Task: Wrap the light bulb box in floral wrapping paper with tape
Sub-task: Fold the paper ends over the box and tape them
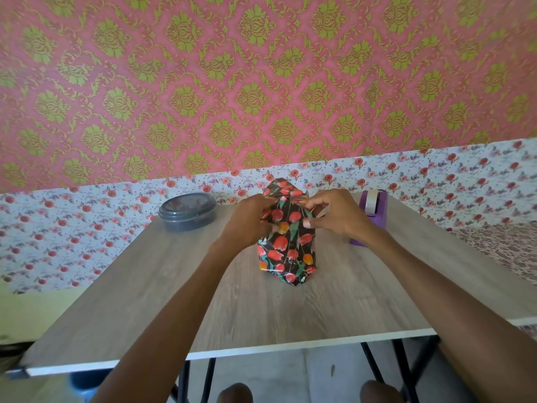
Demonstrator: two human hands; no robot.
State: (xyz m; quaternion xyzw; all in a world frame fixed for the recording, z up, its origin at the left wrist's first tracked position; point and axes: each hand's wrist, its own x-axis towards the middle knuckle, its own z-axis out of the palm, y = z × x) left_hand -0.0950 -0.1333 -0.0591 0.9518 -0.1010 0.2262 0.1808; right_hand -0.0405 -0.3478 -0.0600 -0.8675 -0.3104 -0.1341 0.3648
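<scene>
**Light box, slick paper: hold the edges**

The wrapped light bulb box stands upright on the table between the hands. The left hand and right hand pinch loose floral wrapping paper near its top. It is likely light, crushable and glossy-slippery, so grip the stiff corners.

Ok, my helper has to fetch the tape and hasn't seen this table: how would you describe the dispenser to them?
Start at the wood-grain table and look to its far right, just behind the right hand. The tape dispenser is the purple block with a grey roll on top, unlike the round grey container at far left or the black, red-flowered wrapped box.
</scene>
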